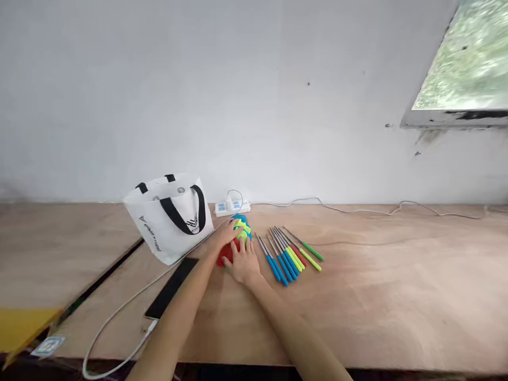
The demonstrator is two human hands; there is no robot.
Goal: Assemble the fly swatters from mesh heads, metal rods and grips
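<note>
Both my hands reach out over a wooden table (pixel 377 296) to a small pile of bright balls of yarn (pixel 241 228), blue, yellow-green and red. My left hand (pixel 224 233) lies against the pile's left side, fingers curved round it. My right hand (pixel 244 263) rests on the pile's near side with fingers stretched forward over the red ball (pixel 224 255). Just right of the pile lies a fan of several crochet hooks (pixel 288 253) with metal shafts and blue, red, yellow and green handles.
A white tote bag (pixel 169 219) with black handles stands left of the yarn. A dark phone (pixel 171 288) on a white cable (pixel 115 317) lies in front of it. A white power strip (pixel 232 206) sits at the wall, its cord trailing right. A seam splits the table at left.
</note>
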